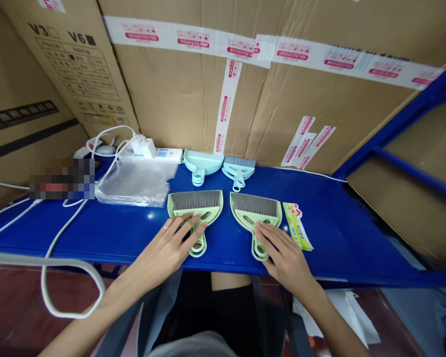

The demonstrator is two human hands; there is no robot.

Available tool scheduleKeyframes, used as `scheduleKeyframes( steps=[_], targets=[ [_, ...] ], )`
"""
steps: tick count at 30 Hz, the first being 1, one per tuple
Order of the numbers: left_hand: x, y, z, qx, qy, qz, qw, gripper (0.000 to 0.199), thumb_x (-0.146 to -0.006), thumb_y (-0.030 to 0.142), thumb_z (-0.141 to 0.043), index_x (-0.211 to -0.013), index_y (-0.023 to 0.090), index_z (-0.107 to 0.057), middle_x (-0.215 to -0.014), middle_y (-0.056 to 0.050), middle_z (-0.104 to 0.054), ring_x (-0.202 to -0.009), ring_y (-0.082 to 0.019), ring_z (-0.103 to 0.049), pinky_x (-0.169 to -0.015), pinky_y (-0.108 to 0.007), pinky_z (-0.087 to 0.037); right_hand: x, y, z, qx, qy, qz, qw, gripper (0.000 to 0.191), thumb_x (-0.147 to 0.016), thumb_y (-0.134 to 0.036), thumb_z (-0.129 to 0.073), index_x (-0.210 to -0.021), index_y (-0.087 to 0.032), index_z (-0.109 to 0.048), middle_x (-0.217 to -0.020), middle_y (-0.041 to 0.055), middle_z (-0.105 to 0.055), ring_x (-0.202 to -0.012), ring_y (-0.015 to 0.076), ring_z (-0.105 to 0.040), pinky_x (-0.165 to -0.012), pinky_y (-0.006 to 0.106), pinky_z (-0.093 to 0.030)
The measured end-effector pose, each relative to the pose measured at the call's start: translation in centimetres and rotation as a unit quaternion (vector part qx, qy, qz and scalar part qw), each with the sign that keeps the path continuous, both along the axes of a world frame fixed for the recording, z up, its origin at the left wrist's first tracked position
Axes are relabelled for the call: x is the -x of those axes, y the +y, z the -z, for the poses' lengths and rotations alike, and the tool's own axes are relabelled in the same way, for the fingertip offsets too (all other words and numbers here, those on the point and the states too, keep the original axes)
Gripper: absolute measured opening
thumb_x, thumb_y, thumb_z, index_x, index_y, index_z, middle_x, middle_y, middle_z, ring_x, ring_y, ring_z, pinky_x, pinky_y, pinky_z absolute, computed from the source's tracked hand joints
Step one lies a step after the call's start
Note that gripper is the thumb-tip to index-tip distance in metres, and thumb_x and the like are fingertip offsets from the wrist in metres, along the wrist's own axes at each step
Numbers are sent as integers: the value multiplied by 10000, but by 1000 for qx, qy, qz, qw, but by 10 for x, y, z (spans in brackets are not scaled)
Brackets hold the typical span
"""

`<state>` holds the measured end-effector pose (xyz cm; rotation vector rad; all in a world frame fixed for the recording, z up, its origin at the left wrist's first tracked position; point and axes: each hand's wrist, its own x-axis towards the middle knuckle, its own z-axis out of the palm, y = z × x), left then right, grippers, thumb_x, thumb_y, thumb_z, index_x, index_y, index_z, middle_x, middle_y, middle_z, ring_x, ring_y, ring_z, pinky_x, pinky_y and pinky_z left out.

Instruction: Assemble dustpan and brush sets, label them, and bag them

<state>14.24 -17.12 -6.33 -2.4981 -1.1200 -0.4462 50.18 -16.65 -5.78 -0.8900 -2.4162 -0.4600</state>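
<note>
Two light green dustpan-and-brush sets lie side by side on the blue table, grey bristles toward the back and looped handles toward me. My left hand (176,243) rests with spread fingers on the left green set (212,210). On the handle part of the right green set (247,208) lies my right hand (282,250), fingers stretched out and near each other. Behind them are stacked pale blue dustpans (204,161) and pale blue brushes (239,169). A yellow-green printed packet (298,227) is just right of the right set.
Clear plastic bags (134,186) lie at the back left, near a white power strip (169,155) with plugs. White cables (59,233) loop over the left table edge. Cardboard walls (186,99) enclose the blue table (342,233). A blue metal frame (390,119) stands right.
</note>
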Motion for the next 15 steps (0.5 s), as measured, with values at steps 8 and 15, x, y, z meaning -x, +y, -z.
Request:
scheduleKeyframes(
  steps=[8, 15],
  targets=[
    [-2, -3, -3, -99, 12, 65, 993, 483, -1041, -44, -455, -1513, -20, -553, -1537, -220, -646, -1396, -366, -642, -1068, -487, -596, 2, 1, -4, -21, -16, -4, 1000, 671, -921, 55, -542, -1577, -83, -545, -1437, 207, -719, -1375, 334, -681, -1089, 510, -647],
    [2, -2, 3, -107, -9, 98, 989, 508, -1017, -76, -479, -1517, -13, -547, -1496, -222, -676, -1426, -338, -644, -1102, -431, -617, 4, 1, -6, -74, -70, -9, 995, 475, -966, 54, -539, -1426, -15, -635, -1358, 253, -750, -1323, 352, -716, -1041, 491, -674]
  ],
)
